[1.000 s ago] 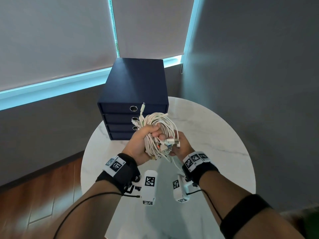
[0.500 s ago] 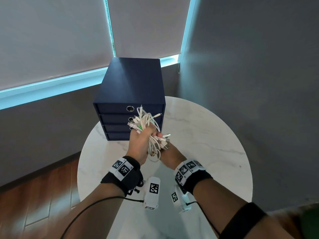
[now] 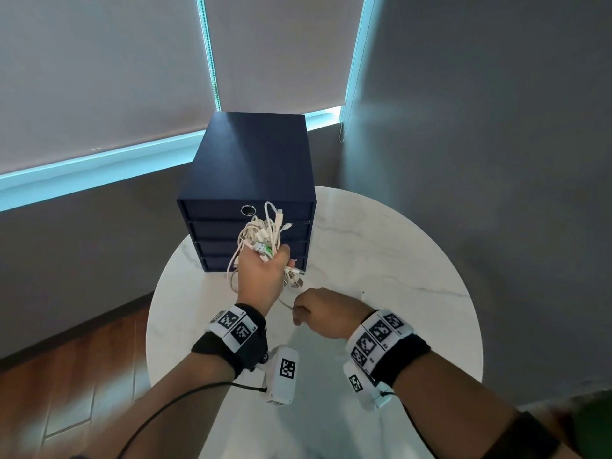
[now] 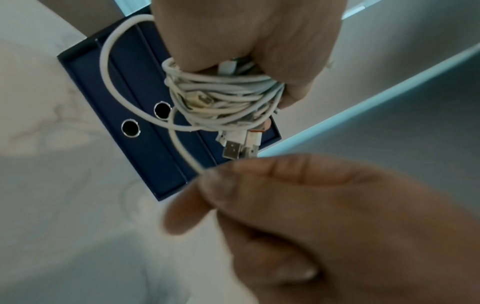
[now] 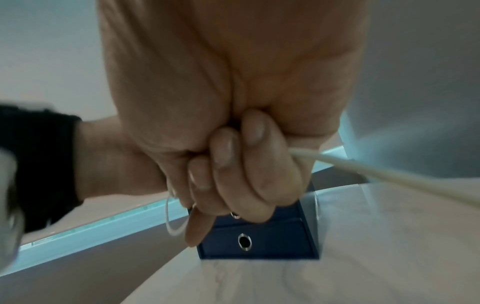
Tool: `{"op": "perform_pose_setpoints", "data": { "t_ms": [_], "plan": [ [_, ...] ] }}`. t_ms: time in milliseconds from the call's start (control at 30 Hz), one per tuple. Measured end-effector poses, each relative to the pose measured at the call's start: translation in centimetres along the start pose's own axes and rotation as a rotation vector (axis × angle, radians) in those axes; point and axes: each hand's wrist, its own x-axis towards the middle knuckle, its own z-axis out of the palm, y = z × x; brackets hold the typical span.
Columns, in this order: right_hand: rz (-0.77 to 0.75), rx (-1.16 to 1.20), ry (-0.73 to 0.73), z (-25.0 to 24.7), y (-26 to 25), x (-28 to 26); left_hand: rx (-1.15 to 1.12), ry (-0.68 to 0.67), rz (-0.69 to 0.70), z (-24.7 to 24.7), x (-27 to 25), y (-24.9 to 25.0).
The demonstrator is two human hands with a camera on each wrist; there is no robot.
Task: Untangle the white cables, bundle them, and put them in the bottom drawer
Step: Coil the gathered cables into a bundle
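Note:
My left hand (image 3: pixel 265 273) grips a wound bundle of white cables (image 3: pixel 263 231) in a fist, held up in front of the navy drawer unit (image 3: pixel 251 160). Plug ends stick out above and below the fist. My right hand (image 3: pixel 318 314) is a little nearer me and to the right, its fingers curled round one loose cable strand (image 4: pixel 182 150) that runs from the bundle (image 4: pixel 223 96). The right wrist view shows that strand (image 5: pixel 384 174) leaving the fist to the right. All drawers are pushed in. The bottom drawer (image 3: pixel 215 264) is partly hidden behind my left hand.
The drawer unit stands at the far edge of a round white marble table (image 3: pixel 397 260). A grey wall (image 3: pixel 496 127) is on the right, and blinds (image 3: pixel 99 77) cover the window behind. Wooden floor (image 3: pixel 66 376) lies to the left.
Both hands were on the bundle. Now the left hand alone holds it, tighter and nearer the drawers. The right hand has drawn back toward me with one strand.

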Motion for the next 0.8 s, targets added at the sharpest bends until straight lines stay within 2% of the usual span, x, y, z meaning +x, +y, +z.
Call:
{"op": "perform_pose_setpoints", "data": {
  "t_ms": [133,267,433,533,700,800],
  "plan": [
    [-0.072,-0.077,0.035,-3.5,-1.5,-0.9,0.101,-0.180,0.014,-0.3,0.1,-1.4],
    [-0.112,-0.117,0.050,-6.6,-1.6,-0.6,0.141,-0.241,-0.149,-0.5,-0.2,-2.3],
    [-0.190,0.012,0.127,-9.1,-1.2,-0.7,-0.118,-0.651,-0.195,-1.3,-0.9,-2.6],
    [-0.212,0.097,0.206,-10.1,-1.1,-0.2,-0.175,-0.799,-0.231,-1.2,-1.3,-2.3],
    [-0.240,0.320,0.437,-10.3,-0.1,0.7,-0.218,-0.834,-0.290,-1.2,-1.6,-2.6],
    [-0.246,0.463,0.467,-8.1,1.1,1.8,-0.325,-0.876,-0.324,-1.1,-1.5,-2.2]
  ]
}}
